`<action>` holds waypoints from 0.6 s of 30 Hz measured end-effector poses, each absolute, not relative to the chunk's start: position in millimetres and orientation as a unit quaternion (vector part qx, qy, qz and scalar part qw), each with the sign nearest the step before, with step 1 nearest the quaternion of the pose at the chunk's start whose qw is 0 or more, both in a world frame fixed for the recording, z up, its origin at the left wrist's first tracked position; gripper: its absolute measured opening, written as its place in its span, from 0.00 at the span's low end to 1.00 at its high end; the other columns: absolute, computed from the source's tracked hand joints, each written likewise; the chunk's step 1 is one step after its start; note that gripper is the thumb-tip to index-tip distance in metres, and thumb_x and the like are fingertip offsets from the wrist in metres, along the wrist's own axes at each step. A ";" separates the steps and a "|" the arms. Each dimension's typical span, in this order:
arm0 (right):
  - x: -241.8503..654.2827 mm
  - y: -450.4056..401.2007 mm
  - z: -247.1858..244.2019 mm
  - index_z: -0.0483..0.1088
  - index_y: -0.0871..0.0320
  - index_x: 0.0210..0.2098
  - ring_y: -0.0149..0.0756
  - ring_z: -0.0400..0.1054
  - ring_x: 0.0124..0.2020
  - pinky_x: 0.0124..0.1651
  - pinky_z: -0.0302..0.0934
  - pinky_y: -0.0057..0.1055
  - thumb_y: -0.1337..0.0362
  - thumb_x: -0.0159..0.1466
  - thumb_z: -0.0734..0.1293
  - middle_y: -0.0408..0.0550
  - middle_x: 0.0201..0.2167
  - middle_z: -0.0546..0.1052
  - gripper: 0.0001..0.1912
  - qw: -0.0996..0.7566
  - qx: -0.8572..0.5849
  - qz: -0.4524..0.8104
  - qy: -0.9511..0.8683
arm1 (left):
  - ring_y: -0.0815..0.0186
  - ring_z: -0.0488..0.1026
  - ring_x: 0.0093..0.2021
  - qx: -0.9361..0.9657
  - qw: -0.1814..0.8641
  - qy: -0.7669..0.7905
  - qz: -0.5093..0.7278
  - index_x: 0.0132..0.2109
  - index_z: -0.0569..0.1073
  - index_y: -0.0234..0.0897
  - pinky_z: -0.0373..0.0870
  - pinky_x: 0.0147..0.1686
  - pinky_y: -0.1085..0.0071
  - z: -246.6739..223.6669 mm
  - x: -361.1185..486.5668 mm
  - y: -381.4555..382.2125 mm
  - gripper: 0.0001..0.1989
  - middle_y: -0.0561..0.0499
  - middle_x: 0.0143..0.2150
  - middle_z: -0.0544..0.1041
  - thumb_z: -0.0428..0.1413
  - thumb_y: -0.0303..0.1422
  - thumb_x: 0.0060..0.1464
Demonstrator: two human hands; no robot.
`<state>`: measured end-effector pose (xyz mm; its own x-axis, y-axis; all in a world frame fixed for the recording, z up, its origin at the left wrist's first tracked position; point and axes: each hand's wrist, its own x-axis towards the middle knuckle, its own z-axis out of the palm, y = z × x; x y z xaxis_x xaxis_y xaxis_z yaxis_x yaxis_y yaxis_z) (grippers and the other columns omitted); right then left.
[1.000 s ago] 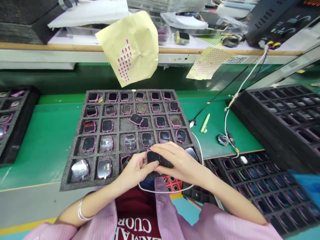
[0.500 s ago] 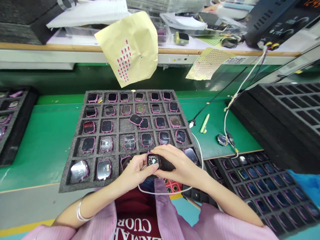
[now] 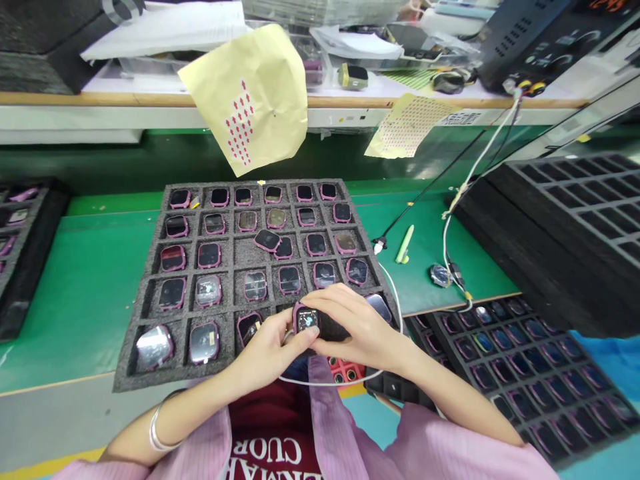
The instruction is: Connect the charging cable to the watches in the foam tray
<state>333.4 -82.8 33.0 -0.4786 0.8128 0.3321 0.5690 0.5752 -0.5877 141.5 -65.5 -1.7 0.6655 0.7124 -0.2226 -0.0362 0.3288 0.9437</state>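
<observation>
A smartwatch (image 3: pixel 307 320) with a lit clock face and a purple case is held over the near edge of the foam tray (image 3: pixel 228 333). My left hand (image 3: pixel 273 343) grips its left side, the thumb pressed near the lower part of the screen. From the right, my right hand (image 3: pixel 350 323) wraps round the opposite edge. A white cable (image 3: pixel 395 287) loops from behind the tray down past my hands; its end near the watch is hidden by my fingers. Purple-framed watches (image 3: pixel 205 343) lie in the tray's compartments, and two of them overlap in the middle.
At right, a dark tray (image 3: pixel 530 373) holds rows of watches beside stacked black foam trays (image 3: pixel 525 253). A green pen-like tool (image 3: pixel 405 245) lies on the green mat (image 3: pixel 100 267). A yellow sheet (image 3: pixel 250 100) hangs from the shelf. Another watch tray (image 3: pixel 30 287) stands at left.
The view has shifted slightly, so the tray and shelf appear a little further left. Both hands stay on the watch, which has turned slightly.
</observation>
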 end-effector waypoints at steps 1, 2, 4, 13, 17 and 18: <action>337.5 -82.2 34.7 0.66 0.59 0.50 0.43 0.69 0.48 0.50 0.64 0.43 0.64 0.61 0.69 0.55 0.47 0.75 0.19 0.320 -0.414 0.207 -0.827 | 0.63 0.68 0.37 0.526 0.745 0.328 0.247 0.45 0.72 0.34 0.66 0.36 0.71 -0.9 141.3 -65.9 0.16 0.49 0.35 0.72 0.59 0.41 0.54; 342.1 -81.9 36.6 0.66 0.58 0.51 0.43 0.69 0.48 0.51 0.64 0.43 0.63 0.60 0.70 0.55 0.48 0.74 0.20 0.338 -0.417 0.211 -0.817 | 0.62 0.68 0.37 0.523 0.745 0.334 0.245 0.46 0.72 0.35 0.67 0.36 0.71 -0.3 141.1 -66.4 0.17 0.49 0.35 0.72 0.60 0.41 0.53; 351.6 -82.8 39.9 0.67 0.57 0.50 0.44 0.68 0.49 0.52 0.63 0.44 0.61 0.59 0.71 0.55 0.49 0.73 0.21 0.339 -0.435 0.212 -0.807 | 0.63 0.69 0.36 0.505 0.751 0.348 0.245 0.45 0.72 0.36 0.68 0.34 0.72 0.0 140.7 -67.6 0.18 0.50 0.33 0.72 0.62 0.41 0.50; 392.2 -110.3 66.9 0.67 0.60 0.53 0.50 0.56 0.59 0.58 0.53 0.49 0.62 0.64 0.67 0.61 0.57 0.64 0.19 0.068 -0.510 0.128 -0.848 | 0.69 0.68 0.29 0.474 0.769 0.369 0.220 0.45 0.72 0.38 0.67 0.30 0.75 0.9 138.0 -76.2 0.16 0.53 0.32 0.72 0.61 0.40 0.52; 416.2 -112.9 75.6 0.69 0.58 0.51 0.45 0.65 0.47 0.47 0.61 0.42 0.65 0.61 0.70 0.56 0.49 0.67 0.19 -0.025 -0.560 0.137 -0.817 | 0.68 0.69 0.29 0.469 0.757 0.387 0.238 0.45 0.72 0.38 0.67 0.29 0.75 -5.5 137.8 -81.3 0.18 0.53 0.31 0.72 0.62 0.42 0.50; 420.3 -111.2 73.9 0.68 0.58 0.52 0.43 0.66 0.45 0.45 0.62 0.39 0.64 0.60 0.71 0.54 0.48 0.67 0.20 -0.034 -0.561 0.149 -0.813 | 0.67 0.70 0.29 0.472 0.754 0.391 0.238 0.43 0.73 0.38 0.66 0.28 0.75 -7.1 138.0 -82.2 0.18 0.53 0.31 0.73 0.63 0.43 0.49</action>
